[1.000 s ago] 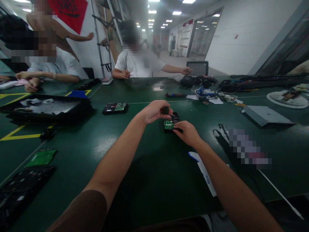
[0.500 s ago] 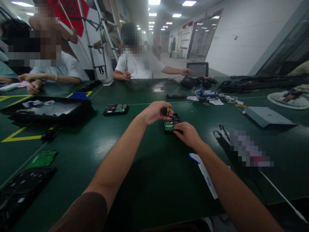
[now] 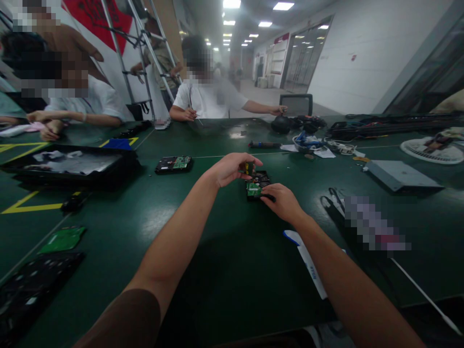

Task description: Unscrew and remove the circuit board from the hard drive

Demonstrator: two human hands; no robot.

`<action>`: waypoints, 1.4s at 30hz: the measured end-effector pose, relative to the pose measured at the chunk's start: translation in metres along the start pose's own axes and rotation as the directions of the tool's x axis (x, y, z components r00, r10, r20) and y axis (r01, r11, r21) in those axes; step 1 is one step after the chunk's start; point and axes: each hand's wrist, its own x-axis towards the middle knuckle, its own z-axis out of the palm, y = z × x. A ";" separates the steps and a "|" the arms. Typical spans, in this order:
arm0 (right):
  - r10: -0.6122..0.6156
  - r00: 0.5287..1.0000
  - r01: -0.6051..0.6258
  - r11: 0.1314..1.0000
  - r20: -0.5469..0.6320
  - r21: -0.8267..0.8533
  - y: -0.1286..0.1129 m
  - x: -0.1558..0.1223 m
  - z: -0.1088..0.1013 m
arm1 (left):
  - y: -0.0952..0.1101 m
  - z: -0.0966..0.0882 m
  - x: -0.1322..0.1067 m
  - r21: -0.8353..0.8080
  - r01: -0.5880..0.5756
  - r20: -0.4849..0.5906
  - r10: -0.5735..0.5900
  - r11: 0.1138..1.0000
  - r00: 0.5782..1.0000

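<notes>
A small hard drive [image 3: 255,189] with a green circuit board lies on the green table in front of me. My left hand [image 3: 232,169] is closed round a short black-and-yellow screwdriver [image 3: 249,168], held upright over the drive's far part; its tip is too small to make out. My right hand [image 3: 283,201] pinches the near right edge of the drive, thumb and fingers against its side. Left of my hands, another hard drive [image 3: 174,164] with a green board lies flat.
A black tray [image 3: 125,162] with white scraps stands left. Near the left edge lie a green board [image 3: 63,239] and black drives [image 3: 36,280]. Right are a white-blue strip [image 3: 308,268], a grey metal box [image 3: 404,175] and cables [image 3: 310,140]. People sit across the table.
The screwdriver has turned slightly in my left hand, showing more yellow, and the left fingers have shifted a little. My right hand stays on the hard drive.
</notes>
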 end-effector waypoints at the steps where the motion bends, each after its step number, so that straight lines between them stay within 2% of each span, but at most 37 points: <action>1: 0.001 1.000 -0.001 1.000 0.002 -0.001 0.000 0.000 0.000 | 0.000 0.000 0.000 -0.016 0.006 0.021 -0.006 1.000 1.000; 4: -0.001 1.000 0.001 1.000 0.006 -0.007 0.000 0.000 0.000 | -0.001 0.001 0.000 -0.092 0.019 0.053 -0.014 0.996 0.999; 9: 0.002 1.000 -0.002 1.000 0.008 0.000 -0.002 0.000 -0.001 | -0.004 0.001 0.003 -0.163 0.008 -0.048 -0.016 0.987 0.999; 16: 0.015 1.000 -0.015 1.000 0.009 0.004 -0.003 0.000 -0.002 | -0.004 -0.002 0.005 0.040 -0.054 -0.087 0.057 0.998 0.995; 21: 0.011 1.000 -0.011 1.000 0.013 0.015 -0.002 0.001 -0.001 | -0.002 0.004 0.001 -0.040 -0.026 -0.034 0.025 0.999 0.999; 25: 0.007 1.000 -0.007 1.000 0.009 0.010 -0.003 0.001 -0.001 | -0.003 0.006 0.002 -0.089 -0.042 -0.044 0.038 0.995 0.998; 31: 0.009 1.000 -0.009 1.000 0.007 0.000 -0.003 0.000 -0.002 | -0.004 0.003 0.005 -0.009 -0.083 -0.126 0.081 0.997 0.989; 34: 0.004 1.000 -0.004 1.000 0.010 0.002 -0.002 0.000 -0.002 | -0.003 0.004 0.003 0.026 -0.078 -0.109 0.081 0.997 0.991; 38: 0.002 1.000 -0.002 1.000 0.009 0.008 -0.003 0.001 -0.002 | -0.001 0.007 0.000 -0.051 -0.017 -0.050 0.014 0.999 0.999; 42: 0.004 1.000 -0.004 1.000 0.011 0.012 -0.004 0.001 -0.003 | -0.003 0.007 0.001 -0.154 0.002 -0.079 -0.015 0.988 0.997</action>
